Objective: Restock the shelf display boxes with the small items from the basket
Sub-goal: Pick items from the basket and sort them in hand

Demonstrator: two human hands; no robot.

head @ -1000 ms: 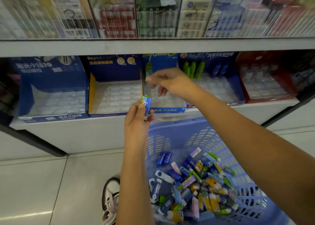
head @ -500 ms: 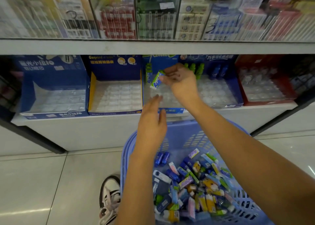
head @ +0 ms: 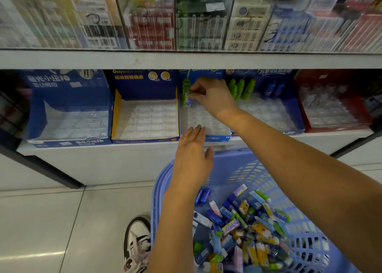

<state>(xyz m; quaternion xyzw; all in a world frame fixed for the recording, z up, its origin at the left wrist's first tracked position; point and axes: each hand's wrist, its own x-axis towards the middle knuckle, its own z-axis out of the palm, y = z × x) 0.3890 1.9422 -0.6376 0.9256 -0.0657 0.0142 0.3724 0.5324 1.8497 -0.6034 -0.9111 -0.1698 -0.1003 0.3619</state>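
Basket (head: 237, 156): moulded lavender plastic with perforated walls, smooth, faintly shiny. Items (head: 248, 231) heaped in it: glossy printed wrappers and smooth plastic casings. Item (head: 187, 101) at the far left of the middle box: the same glossy printed sleeve. Boxes (head: 68, 90): printed cardboard, lightly glossy outside; the second from the left has a matt yellow inner wall. Trays (head: 146, 119) inside them: thin clear plastic, dimpled, shiny. Shelf (head: 124, 163): white, smooth, matt. Cases (head: 204, 24) on the upper shelf: clear rigid plastic, reflective. Floor (head: 41, 221): large pale tiles, polished, with a bright reflection at near left. Shoe (head: 137, 237): smooth white and black upper, cloth laces.
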